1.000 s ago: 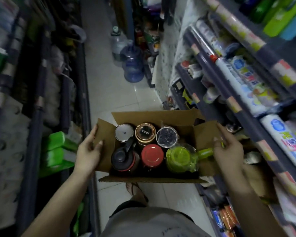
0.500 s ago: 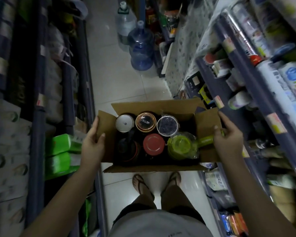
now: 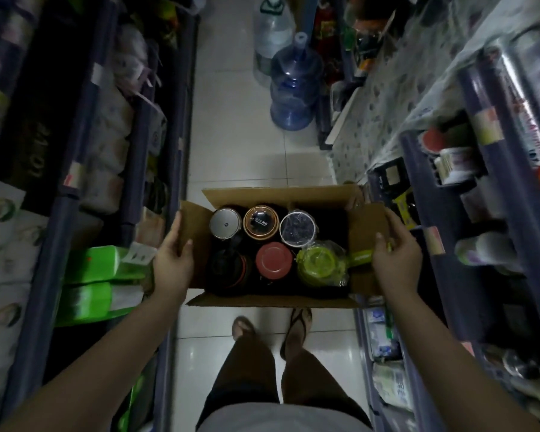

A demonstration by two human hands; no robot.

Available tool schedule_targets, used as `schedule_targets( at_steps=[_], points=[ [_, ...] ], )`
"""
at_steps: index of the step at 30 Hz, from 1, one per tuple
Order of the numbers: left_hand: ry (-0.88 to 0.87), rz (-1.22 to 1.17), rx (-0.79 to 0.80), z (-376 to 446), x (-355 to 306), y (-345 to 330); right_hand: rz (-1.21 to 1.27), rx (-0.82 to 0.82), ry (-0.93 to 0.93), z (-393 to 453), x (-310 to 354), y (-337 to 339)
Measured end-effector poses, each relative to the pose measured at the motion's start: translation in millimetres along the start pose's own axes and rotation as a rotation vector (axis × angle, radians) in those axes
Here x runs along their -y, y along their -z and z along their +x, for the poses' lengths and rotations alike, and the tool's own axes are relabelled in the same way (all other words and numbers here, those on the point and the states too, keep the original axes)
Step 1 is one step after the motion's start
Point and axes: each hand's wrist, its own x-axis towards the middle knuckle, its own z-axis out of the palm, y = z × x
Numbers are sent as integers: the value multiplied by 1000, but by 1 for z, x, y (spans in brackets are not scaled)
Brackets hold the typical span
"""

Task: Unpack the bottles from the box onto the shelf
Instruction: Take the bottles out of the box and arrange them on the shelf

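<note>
An open cardboard box (image 3: 278,196) hangs above the aisle floor, carried between both hands. Inside stand several bottles seen from the top: a silver lid (image 3: 225,225), a brown-rimmed black lid (image 3: 261,222), a clear-wrapped dark lid (image 3: 298,229), a black bottle (image 3: 228,269), a red lid (image 3: 274,259) and a green bottle (image 3: 320,265) with a side handle. My left hand (image 3: 173,260) grips the box's left flap, thumb inside. My right hand (image 3: 395,255) grips the right flap.
Blue shelves run along both sides: packaged goods and green packs (image 3: 89,286) on the left, rolls, cups and small packs on the right shelf (image 3: 443,194). Two large water jugs (image 3: 295,82) stand ahead on the white tiled floor. My sandalled feet are below the box.
The view has tilted further down, so my legs and feet show more. The box stays held between both hands with the same grip.
</note>
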Motion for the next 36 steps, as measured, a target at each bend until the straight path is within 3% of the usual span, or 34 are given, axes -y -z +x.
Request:
schedule_targets(
  at_steps=[5,10,22,29,36],
  points=[
    [29,132,-73,41,43,-42,9,-17,-94,38,-44,-53],
    [110,190,-43,93,126,-89,-76,10,-143,76,-124,-122],
    [23,335,33,175,314,-179,-57,-14,-265,139,-324,-252],
    [23,369,67,198,386,-216,-106,-11,-365,149,-406,-298],
    [117,362,68,194,432,-235,-107,53,-351,157,-439,-309]
  ],
)
